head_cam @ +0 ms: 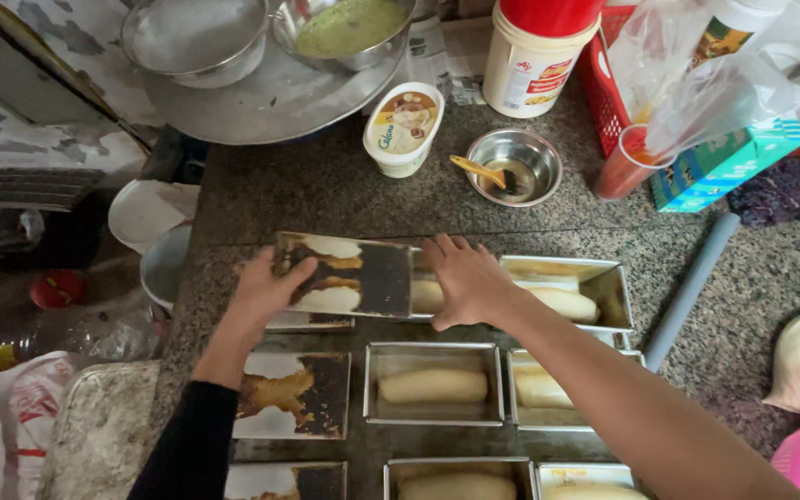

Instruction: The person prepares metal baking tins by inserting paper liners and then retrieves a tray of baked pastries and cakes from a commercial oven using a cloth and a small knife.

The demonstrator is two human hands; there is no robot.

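Observation:
My left hand [266, 292] grips the left end of a worn metal lid [349, 275], stained brown and white. The lid lies partly over a long loaf tin [604, 278] at the far row. My right hand [465, 278] presses flat on the lid's right edge and the tin's rim. A pale dough log [562, 302] shows in the uncovered right part of that tin. Below it stand open tins with dough [433, 385], and to the left two tins closed with similar lids [293, 393].
A small steel bowl with a brush [514, 167], an oval tub [404, 127] and a white jar with red lid [534, 56] stand on the granite counter. A grey rolling pin [692, 287] lies at right. A big steel tray with bowls [261, 93] sits at top left.

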